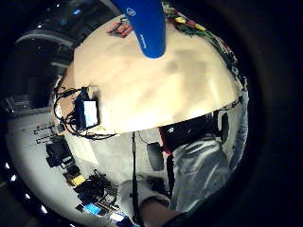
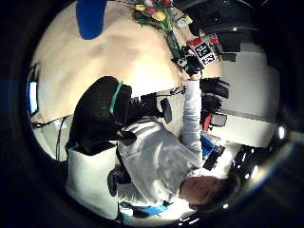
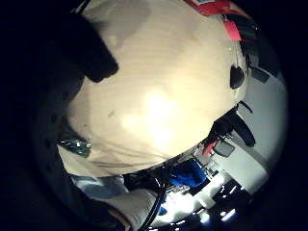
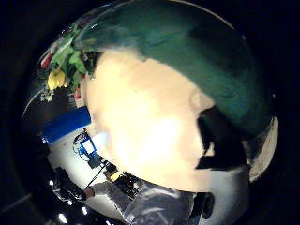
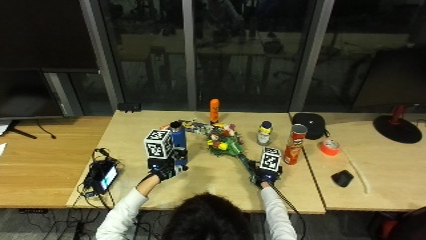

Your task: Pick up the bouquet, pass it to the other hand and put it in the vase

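Gripping the stems near the table's (image 5: 133, 145) near edge, the right hand (image 5: 264, 175) holds the bouquet (image 5: 223, 141), its blooms slanting far-left toward the blue vase (image 5: 178, 140). The left hand (image 5: 164, 171) hovers just near of the vase; its fingers cannot be made out.

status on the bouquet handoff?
Early. Done: right hand grips the green stems of the yellow-and-red tulip bouquet, blooms near the table. In hand: the pickup. Left: pass to the left hand, beside the tall blue cylindrical vase, then insert.
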`<control>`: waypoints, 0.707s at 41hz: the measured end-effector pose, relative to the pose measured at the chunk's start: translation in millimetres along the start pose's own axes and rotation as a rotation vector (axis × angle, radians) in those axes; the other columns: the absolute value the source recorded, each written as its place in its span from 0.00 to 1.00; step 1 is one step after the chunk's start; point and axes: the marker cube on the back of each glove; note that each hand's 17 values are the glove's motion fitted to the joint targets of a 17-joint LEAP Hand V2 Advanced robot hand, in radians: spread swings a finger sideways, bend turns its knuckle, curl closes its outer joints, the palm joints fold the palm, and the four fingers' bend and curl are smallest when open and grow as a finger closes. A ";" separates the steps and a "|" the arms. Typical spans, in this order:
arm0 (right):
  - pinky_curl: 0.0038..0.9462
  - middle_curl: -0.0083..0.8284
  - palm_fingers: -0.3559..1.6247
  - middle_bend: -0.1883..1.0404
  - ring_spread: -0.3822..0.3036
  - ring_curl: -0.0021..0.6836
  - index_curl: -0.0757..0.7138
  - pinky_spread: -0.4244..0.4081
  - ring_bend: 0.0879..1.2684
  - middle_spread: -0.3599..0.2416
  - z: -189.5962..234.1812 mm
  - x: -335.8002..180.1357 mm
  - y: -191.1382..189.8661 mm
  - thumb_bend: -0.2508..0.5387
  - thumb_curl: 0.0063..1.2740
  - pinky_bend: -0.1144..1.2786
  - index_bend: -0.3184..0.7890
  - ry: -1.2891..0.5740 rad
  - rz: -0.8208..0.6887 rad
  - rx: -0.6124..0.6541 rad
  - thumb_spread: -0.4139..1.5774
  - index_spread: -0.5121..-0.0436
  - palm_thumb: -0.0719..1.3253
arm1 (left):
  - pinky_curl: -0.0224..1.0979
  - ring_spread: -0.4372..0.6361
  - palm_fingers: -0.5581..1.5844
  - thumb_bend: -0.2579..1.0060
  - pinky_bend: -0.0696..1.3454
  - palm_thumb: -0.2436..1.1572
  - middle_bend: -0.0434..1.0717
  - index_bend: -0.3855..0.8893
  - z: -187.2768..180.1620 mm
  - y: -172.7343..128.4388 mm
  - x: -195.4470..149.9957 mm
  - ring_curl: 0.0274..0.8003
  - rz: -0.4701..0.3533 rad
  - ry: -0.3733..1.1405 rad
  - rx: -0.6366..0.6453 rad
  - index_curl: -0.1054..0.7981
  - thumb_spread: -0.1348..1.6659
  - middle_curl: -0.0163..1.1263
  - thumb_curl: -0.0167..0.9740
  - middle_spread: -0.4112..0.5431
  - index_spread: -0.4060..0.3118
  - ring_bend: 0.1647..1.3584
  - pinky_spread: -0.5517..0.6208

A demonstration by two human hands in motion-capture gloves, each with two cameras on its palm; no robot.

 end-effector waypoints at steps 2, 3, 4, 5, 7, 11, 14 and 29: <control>0.34 0.51 0.64 0.43 0.28 0.49 0.38 0.33 0.43 0.43 0.8 -2.7 0.7 0.39 0.33 0.54 0.59 -0.002 -0.005 -0.008 0.72 0.64 0.66 | 0.30 0.87 0.27 0.19 0.36 0.47 0.21 0.41 0.9 -0.9 -0.5 0.27 0.001 -0.001 0.003 0.42 0.71 0.27 0.34 0.84 0.71 0.37 0.85; 0.33 0.52 0.67 0.43 0.28 0.49 0.41 0.31 0.41 0.41 0.5 -4.0 0.0 0.40 0.33 0.52 0.62 -0.003 -0.012 0.005 0.72 0.62 0.69 | 0.30 0.87 0.27 0.19 0.36 0.47 0.21 0.41 1.3 -1.6 -0.7 0.27 0.002 0.000 0.004 0.42 0.71 0.27 0.34 0.84 0.71 0.36 0.85; 0.33 0.52 0.67 0.43 0.27 0.49 0.42 0.30 0.39 0.39 -0.3 -4.6 -1.0 0.41 0.33 0.51 0.63 -0.002 -0.013 0.030 0.72 0.61 0.70 | 0.30 0.87 0.27 0.19 0.36 0.47 0.21 0.41 1.3 -1.7 -0.4 0.27 0.004 0.000 0.005 0.42 0.71 0.27 0.34 0.84 0.71 0.36 0.85; 0.34 0.53 0.67 0.42 0.27 0.49 0.43 0.28 0.38 0.38 -1.5 -4.1 -2.0 0.41 0.34 0.51 0.62 0.003 0.000 0.062 0.72 0.60 0.71 | 0.30 0.87 0.27 0.19 0.36 0.47 0.21 0.41 0.9 -1.2 0.3 0.27 0.005 0.001 0.004 0.42 0.71 0.27 0.34 0.84 0.71 0.36 0.85; 0.35 0.54 0.68 0.42 0.25 0.51 0.47 0.26 0.36 0.36 -4.5 -1.0 -4.1 0.41 0.36 0.50 0.62 0.018 0.053 0.135 0.69 0.59 0.74 | 0.30 0.87 0.26 0.19 0.36 0.47 0.21 0.41 -0.2 0.0 2.1 0.27 0.006 0.003 0.001 0.42 0.71 0.28 0.34 0.85 0.71 0.36 0.85; 0.37 0.55 0.78 0.40 0.20 0.53 0.49 0.18 0.36 0.29 -6.1 -0.3 -10.2 0.40 0.40 0.54 0.58 -0.006 0.065 0.241 0.62 0.57 0.78 | 0.31 0.87 0.26 0.19 0.36 0.47 0.21 0.41 1.5 -4.2 2.5 0.27 0.008 0.005 -0.001 0.42 0.71 0.28 0.34 0.85 0.71 0.36 0.85; 0.38 0.56 0.84 0.39 0.19 0.61 0.51 0.14 0.50 0.25 -7.5 3.8 -16.9 0.38 0.43 0.52 0.53 -0.031 0.081 0.365 0.56 0.56 0.80 | 0.31 0.87 0.26 0.19 0.37 0.47 0.21 0.41 0.8 -5.4 3.9 0.28 0.009 0.003 -0.004 0.41 0.71 0.28 0.35 0.85 0.70 0.37 0.85; 0.45 0.74 0.93 0.70 0.24 0.75 0.69 0.19 0.66 0.27 -70.9 -6.9 -4.2 0.29 0.36 0.55 0.68 -0.652 -0.121 0.690 0.69 0.57 0.73 | 0.32 0.87 0.25 0.19 0.39 0.47 0.21 0.39 -31.7 -22.7 25.4 0.29 0.051 0.176 0.039 0.37 0.71 0.29 0.35 0.86 0.67 0.39 0.85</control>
